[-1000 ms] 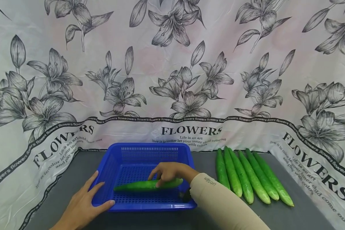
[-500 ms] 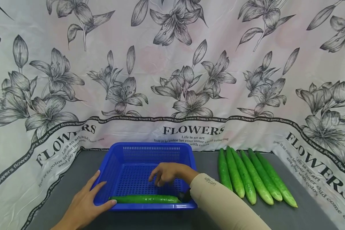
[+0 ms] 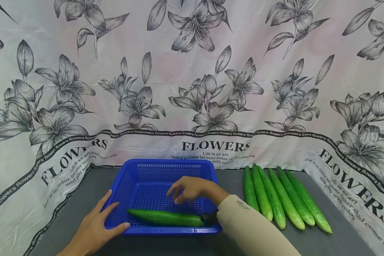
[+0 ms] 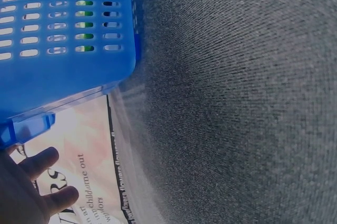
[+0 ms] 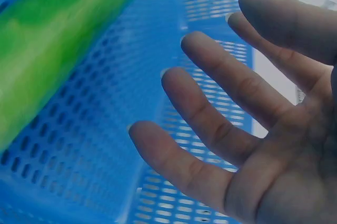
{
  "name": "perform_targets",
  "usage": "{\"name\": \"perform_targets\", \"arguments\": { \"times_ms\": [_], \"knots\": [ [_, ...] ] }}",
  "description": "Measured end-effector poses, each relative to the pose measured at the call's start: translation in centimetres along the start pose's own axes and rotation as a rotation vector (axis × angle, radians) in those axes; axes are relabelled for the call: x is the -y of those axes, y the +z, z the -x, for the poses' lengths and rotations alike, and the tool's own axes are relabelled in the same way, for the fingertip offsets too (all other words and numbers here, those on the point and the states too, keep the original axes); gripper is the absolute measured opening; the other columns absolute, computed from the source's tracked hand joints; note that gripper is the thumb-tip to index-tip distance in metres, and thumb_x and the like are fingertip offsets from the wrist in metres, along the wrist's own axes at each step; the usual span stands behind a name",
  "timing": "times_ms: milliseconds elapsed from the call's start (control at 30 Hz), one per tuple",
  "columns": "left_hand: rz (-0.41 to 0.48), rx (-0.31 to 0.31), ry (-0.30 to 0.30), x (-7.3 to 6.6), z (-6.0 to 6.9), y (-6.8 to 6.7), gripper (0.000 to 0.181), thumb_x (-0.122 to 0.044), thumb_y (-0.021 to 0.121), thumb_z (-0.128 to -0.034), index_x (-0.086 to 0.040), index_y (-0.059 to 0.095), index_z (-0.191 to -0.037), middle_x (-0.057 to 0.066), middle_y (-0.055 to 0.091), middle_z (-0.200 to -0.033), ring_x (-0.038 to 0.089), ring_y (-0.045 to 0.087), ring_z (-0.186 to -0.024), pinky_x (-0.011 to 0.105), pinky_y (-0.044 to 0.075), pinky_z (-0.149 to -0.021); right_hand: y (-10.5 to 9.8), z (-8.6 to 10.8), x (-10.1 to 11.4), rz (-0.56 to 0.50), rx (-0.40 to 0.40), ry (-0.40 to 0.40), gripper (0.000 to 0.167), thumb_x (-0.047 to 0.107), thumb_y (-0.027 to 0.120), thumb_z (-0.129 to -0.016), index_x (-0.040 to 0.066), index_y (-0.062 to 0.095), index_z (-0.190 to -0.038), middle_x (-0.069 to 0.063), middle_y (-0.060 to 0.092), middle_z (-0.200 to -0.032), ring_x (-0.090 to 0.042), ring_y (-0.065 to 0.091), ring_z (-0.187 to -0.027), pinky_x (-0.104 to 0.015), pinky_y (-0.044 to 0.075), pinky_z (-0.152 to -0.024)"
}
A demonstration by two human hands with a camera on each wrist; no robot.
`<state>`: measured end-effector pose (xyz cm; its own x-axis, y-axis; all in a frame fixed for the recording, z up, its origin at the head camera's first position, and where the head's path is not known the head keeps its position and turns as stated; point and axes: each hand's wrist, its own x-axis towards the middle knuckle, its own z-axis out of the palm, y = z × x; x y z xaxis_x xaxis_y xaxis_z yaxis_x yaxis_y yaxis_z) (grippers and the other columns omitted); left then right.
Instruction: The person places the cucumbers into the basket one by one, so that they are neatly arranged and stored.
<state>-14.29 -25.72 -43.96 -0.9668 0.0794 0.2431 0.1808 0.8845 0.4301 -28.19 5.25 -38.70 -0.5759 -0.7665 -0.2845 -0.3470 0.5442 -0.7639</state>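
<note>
A long green cucumber (image 3: 166, 217) lies inside the blue plastic basket (image 3: 176, 230), along its front wall. My right hand (image 3: 192, 188) hovers over the basket, just behind the cucumber and apart from it. In the right wrist view, this hand's fingers (image 5: 210, 124) are spread and loosely bent, with nothing between them, and the cucumber (image 5: 58, 40) lies at the upper left. My left hand (image 3: 94, 227) rests against the basket's front-left corner. Its thumb is on the front rim, and its other fingers spread beside the left rim.
Several cucumbers (image 3: 284, 199) lie side by side on the grey table (image 3: 73, 209), right of the basket. A flower-printed cloth (image 3: 166, 145) hangs behind and around the table. A small dark object (image 3: 209, 218) sits by the basket's right end, below my right wrist.
My right hand has let go of the cucumber and lifted slightly. The cucumber dropped to the basket's front wall, then shifted slightly and now lies a little tilted. My left hand stays at the rim.
</note>
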Motion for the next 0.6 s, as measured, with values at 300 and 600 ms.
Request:
{"name": "perform_targets", "arguments": {
  "times_ms": [300, 600],
  "knots": [
    [-0.008, -0.005, 0.007, -0.1, 0.0, -0.1, 0.076, -0.057, 0.072, -0.0783, -0.001, 0.061, -0.128, 0.016, 0.026, -0.153, 0.052, 0.047, -0.117, 0.070, 0.038, -0.081, -1.2, 3.0, 0.8, -0.056, -0.116, -0.140, 0.031, 0.016, 0.067, -0.092, 0.021, 0.066, -0.123, 0.005, 0.066, -0.109, -0.013, 0.063, -0.101, -0.035, 0.052, -0.081],
    [0.005, 0.005, 0.001, 0.0, 0.0, 0.0, 0.076, -0.057, 0.071, -0.0792, 0.000, 0.061, -0.129, 0.015, 0.025, -0.154, 0.052, 0.046, -0.117, 0.068, 0.039, -0.080, -1.3, 6.8, 0.8, -0.021, -0.260, -0.296, 0.034, 0.022, 0.065, -0.095, 0.019, 0.063, -0.129, 0.006, 0.066, -0.115, -0.020, 0.060, -0.108, -0.035, 0.049, -0.087]
  ]
}}
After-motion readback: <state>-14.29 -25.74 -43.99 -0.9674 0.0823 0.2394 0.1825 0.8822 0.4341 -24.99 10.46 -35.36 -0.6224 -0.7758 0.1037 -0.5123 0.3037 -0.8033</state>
